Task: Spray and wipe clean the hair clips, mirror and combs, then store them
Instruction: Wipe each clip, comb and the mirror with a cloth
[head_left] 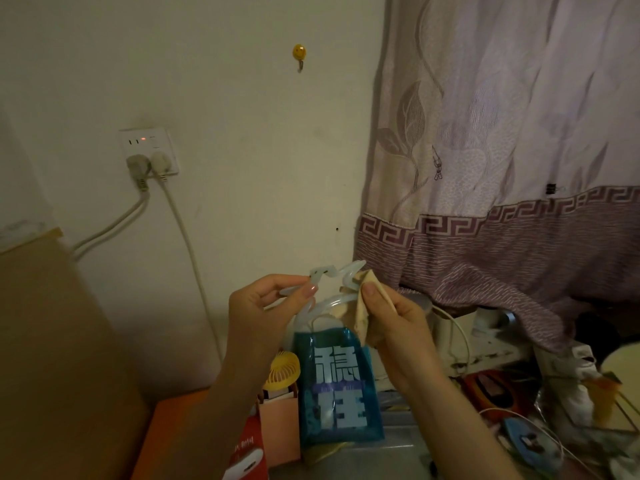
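the left hand (266, 306) pinches a translucent white plastic hair clip (332, 282); at its 3 o'clock, the right hand (398, 323) pinches a beige cloth (363, 306) against it.

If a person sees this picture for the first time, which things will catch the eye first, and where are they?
In the centre, the left hand holds a pale translucent hair clip while the right hand presses a beige cloth against it. Just below stands a blue bag with big white characters. A purple patterned curtain fills the upper right.

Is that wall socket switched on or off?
On, it seems: a small red light glows on the wall socket, and two plugs sit in it.
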A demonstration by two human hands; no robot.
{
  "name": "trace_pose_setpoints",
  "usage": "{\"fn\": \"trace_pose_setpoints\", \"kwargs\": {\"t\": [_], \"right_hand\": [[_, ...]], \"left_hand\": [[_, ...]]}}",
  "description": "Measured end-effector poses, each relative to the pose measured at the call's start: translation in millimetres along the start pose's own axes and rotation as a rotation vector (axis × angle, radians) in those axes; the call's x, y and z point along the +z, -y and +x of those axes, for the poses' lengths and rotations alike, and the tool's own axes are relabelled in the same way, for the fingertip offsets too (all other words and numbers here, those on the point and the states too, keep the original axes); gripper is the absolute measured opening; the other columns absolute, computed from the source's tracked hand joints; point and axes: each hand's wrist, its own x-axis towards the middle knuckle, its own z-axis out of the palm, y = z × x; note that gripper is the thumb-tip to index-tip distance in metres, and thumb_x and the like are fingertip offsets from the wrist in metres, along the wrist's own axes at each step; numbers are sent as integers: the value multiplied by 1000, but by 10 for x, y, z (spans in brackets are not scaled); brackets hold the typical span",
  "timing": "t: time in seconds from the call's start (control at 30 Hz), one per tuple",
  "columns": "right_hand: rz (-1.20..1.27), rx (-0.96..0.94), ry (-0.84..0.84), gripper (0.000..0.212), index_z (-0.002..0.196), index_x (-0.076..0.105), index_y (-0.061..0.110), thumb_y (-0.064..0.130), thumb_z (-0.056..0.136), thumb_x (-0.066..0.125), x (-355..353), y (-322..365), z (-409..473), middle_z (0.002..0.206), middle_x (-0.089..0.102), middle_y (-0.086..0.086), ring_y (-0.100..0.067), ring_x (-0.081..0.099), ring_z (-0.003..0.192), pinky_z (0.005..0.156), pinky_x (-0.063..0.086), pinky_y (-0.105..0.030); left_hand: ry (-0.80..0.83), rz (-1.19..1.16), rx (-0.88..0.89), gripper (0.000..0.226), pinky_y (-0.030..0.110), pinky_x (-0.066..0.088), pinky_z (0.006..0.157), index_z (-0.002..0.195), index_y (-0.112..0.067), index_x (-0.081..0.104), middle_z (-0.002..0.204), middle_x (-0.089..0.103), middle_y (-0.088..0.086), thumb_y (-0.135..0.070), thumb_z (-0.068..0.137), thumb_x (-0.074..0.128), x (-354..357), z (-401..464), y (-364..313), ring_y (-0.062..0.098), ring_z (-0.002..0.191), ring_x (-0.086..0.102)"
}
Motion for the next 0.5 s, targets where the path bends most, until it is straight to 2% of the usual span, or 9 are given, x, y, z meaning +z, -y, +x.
{"fn": "trace_pose_setpoints", "kwargs": {"t": [0.1,0.2,0.27,0.33,0.4,0.5], "right_hand": [[35,2,-5,28,94,68,-1,23,83,59,25,27,-3,84,63,-23,-25,63,70,58,55,-26],[-9,-5,-16,29,95,67,-4,21,86,58,11,54,8,78,63,-21,-19,63,60,53,54,-24],[-65,-21,-4,27,91,70,1,25,84,59,-10,86,16,73,63,-17,-17,62,58,51,52,-23],[-90,-26,32,25,88,71,6,27,81,60,-30,117,33,67,65,-11,-16,62,57,54,52,-24],[-119,-38,59,22,85,73,11,28,80,60,-50,143,59,62,66,-7,-16,61,56,58,53,-26],[-216,-61,88,25,88,74,11,30,78,61,-88,200,86,71,66,-15,-21,60,62,61,51,-29]], "left_hand": [[40,55,6,10,20,55,62,84,-15,71,79,74,1,-10,76,72,-33,-8,6,14,73,71],[93,98,8,14,17,54,63,88,-16,69,80,75,-4,-11,75,73,-62,19,-21,10,73,71],[132,119,-13,23,21,56,69,97,-17,66,81,75,-5,-14,75,74,-77,33,-62,9,76,71],[173,169,-31,38,28,54,81,108,-20,64,84,75,-4,-25,71,74,-100,45,-97,9,80,71],[223,265,-46,59,27,47,89,118,-28,60,95,74,-7,-41,62,72,-123,71,-124,6,92,68],[336,343,-97,78,18,45,84,130,-37,51,121,63,-5,-51,55,69,-146,146,-183,10,109,60]]}}
